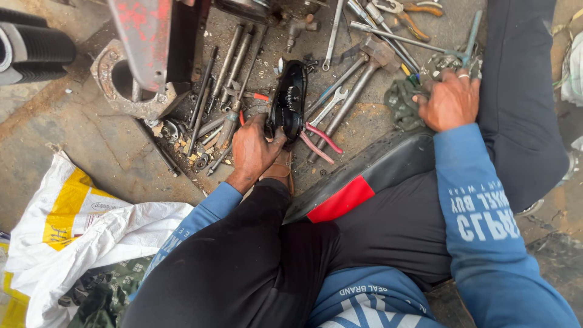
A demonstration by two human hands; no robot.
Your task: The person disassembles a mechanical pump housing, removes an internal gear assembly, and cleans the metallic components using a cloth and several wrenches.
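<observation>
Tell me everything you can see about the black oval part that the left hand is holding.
The black oval part looks like a glossy moulded cover, perhaps plastic or painted metal, with a small pale marking near its middle. It stands on its lower end, upright and long, on the dirty ground among wrenches and rods. The left hand grips its lower end, the fingers against its lower left edge. Red-handled pliers lie just to its right. The right hand is away from it.

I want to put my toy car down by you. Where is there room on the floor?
Bare floor lies between the white sack and the rusty metal base. A smaller patch sits between the hammer and the black and red panel. It is crowded with tools around the left hand, and near the right hand.
</observation>
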